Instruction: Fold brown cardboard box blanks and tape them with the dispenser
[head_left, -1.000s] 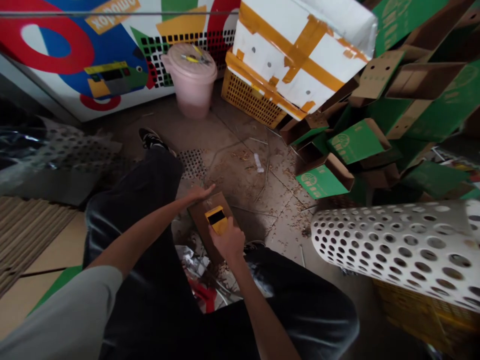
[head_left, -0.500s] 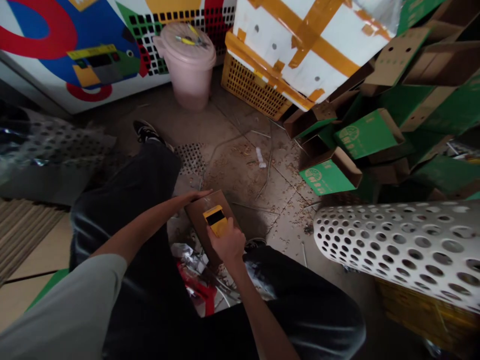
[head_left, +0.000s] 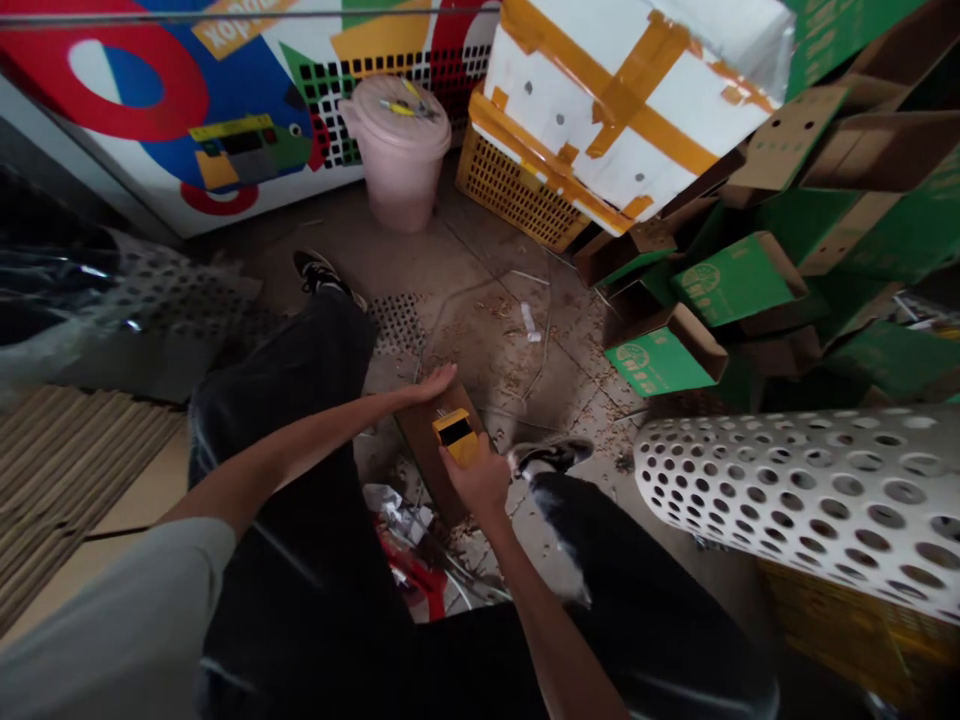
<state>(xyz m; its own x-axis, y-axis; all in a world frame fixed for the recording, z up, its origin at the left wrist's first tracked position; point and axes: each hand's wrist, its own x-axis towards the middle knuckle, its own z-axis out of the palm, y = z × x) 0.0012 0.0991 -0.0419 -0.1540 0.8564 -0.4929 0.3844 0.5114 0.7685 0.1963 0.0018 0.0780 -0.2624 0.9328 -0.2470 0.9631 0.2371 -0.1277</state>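
I sit with my legs apart over a dirty floor. My right hand (head_left: 478, 482) is closed round a yellow hand tool (head_left: 457, 437) with a black window, held against a brown cardboard piece (head_left: 429, 450) that lies on the floor between my knees. My left hand (head_left: 429, 385) rests on the far end of that cardboard, fingers together and curled over its edge. Crumpled foil and red scraps (head_left: 409, 545) lie on the floor just below the cardboard.
A white perforated roll (head_left: 802, 495) juts in at the right. Green and brown cartons (head_left: 705, 290) pile up behind it, under a white taped box (head_left: 622, 90) on a yellow crate (head_left: 510, 185). A pink lidded bucket (head_left: 397, 150) stands at the back. Corrugated sheets (head_left: 67, 450) lie at the left.
My right knee and shoe have swung up toward the cardboard. The left hand has shifted slightly along the cardboard's far edge. The right hand keeps the yellow tool on the cardboard.
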